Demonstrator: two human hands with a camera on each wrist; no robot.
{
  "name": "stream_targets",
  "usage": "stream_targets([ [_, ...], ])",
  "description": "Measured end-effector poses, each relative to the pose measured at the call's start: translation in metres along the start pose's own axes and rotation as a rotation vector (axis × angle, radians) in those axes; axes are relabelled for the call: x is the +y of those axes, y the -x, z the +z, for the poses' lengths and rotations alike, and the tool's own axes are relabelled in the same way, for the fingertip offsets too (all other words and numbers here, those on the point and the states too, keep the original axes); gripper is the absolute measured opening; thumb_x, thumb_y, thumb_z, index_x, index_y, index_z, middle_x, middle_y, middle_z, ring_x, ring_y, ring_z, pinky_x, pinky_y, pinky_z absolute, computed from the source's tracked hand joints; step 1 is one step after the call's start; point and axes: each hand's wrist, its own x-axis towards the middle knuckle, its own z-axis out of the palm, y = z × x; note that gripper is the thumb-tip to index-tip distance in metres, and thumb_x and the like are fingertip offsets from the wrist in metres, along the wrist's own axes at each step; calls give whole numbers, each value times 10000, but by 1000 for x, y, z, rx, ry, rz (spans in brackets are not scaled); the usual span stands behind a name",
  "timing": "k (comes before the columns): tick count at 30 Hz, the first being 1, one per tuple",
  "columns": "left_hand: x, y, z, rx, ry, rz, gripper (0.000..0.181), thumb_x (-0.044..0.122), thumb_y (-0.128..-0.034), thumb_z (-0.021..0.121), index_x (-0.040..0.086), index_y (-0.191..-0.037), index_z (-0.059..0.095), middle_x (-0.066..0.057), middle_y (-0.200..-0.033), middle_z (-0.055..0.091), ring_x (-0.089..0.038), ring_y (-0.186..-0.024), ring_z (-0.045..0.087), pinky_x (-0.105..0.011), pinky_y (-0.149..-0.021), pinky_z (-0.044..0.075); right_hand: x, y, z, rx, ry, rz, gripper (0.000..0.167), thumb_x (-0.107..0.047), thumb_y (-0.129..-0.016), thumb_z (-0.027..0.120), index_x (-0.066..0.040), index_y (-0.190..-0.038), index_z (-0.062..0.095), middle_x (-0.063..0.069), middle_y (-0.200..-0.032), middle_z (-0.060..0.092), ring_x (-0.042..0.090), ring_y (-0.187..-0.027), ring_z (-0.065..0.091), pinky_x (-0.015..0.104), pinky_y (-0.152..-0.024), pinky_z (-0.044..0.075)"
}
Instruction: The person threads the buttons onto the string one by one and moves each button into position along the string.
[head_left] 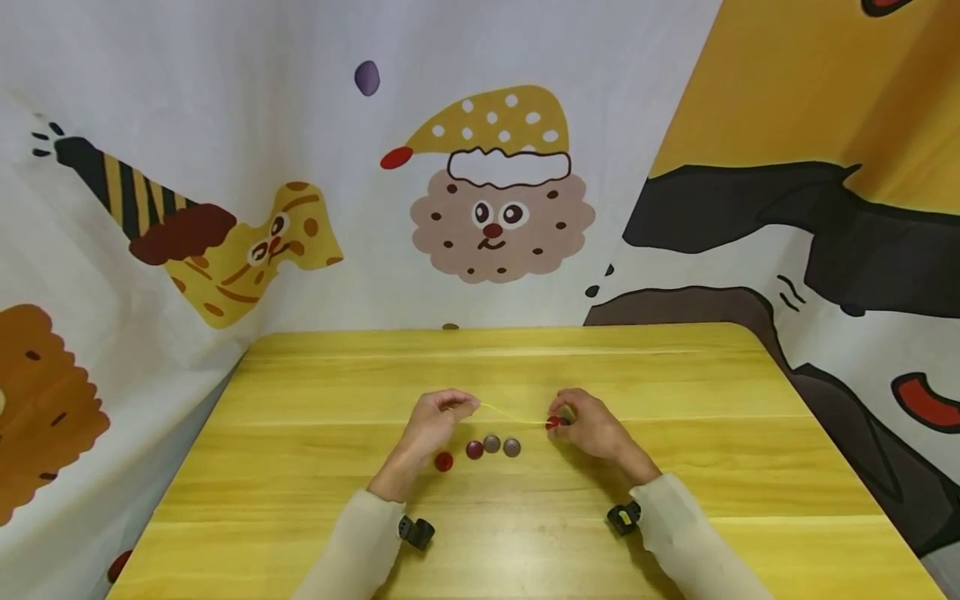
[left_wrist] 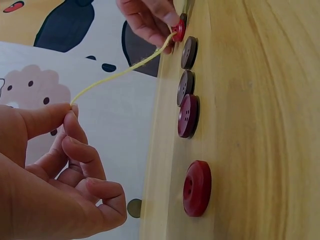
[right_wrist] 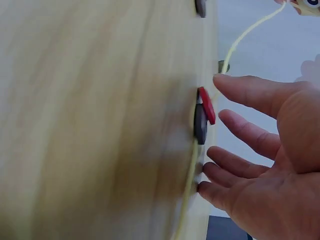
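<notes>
My left hand point(head_left: 435, 421) point(left_wrist: 60, 170) pinches one end of a yellow string point(left_wrist: 120, 74) between thumb and index finger, above the table. The string slants across to a red button point(head_left: 553, 422) point(right_wrist: 206, 106), which leans against a dark button point(right_wrist: 200, 124) on the tabletop. Beyond the dark button, more string runs along the wood in the right wrist view. Around these two buttons is my right hand point(head_left: 597, 429) point(right_wrist: 270, 145), its fingers spread and loosely bent; whether a fingertip touches the red button or the string is unclear.
Between the hands lie a red button point(head_left: 444, 461), a maroon button point(head_left: 475, 450) and two grey-brown buttons point(head_left: 491, 443) point(head_left: 512, 447) in a loose row on the wooden table point(head_left: 495, 517). A printed cloth point(head_left: 300, 125) hangs behind the table's far edge.
</notes>
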Motion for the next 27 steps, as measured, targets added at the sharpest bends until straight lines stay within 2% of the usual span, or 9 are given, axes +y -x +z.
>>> stream_targets([
  [4, -1, 0, 1, -2, -6, -6, 198, 200, -965, 643, 47, -1063, 723, -41, -1059, 677, -224, -991, 591, -456, -931, 452, -4, -1, 1, 14, -26, -9, 259, -96, -851, 777, -66, -1083, 666, 131, -1190, 615, 336, -1141, 562, 527, -962, 451],
  [9, 0, 1, 2, -2, -13, -1, 204, 183, -968, 636, 29, -1069, 722, -41, -1056, 689, -205, -979, 595, -446, -925, 461, -16, -3, 4, 26, -119, -22, 274, -105, -877, 749, -37, -1127, 661, 157, -1270, 594, 363, -1228, 526, 555, -1016, 412],
  [14, 0, 1, 4, 2, -34, -4, 217, 215, -965, 645, 36, -1059, 725, -32, -1032, 677, -227, -972, 584, -348, -848, 453, -33, -5, 9, 14, -197, -15, 263, -133, -901, 725, -46, -1140, 660, 139, -1315, 589, 352, -1285, 499, 564, -1086, 348],
  [22, 0, 2, 8, 6, -54, -2, 255, 274, -958, 662, 44, -1045, 731, -41, -1012, 661, -200, -931, 540, -342, -807, 415, -55, -9, 18, -23, -309, -129, 248, -135, -940, 682, -2, -1147, 651, 166, -1220, 637, 327, -1208, 568, 549, -1082, 377],
  [27, -1, 1, 11, -2, -69, 1, 245, 290, -954, 666, 73, -1042, 738, -38, -1019, 656, -203, -953, 545, -359, -824, 413, -63, -10, 24, -50, -388, -131, 239, -115, -964, 642, 7, -1169, 624, 210, -1217, 618, 366, -1204, 577, 549, -1061, 400],
])
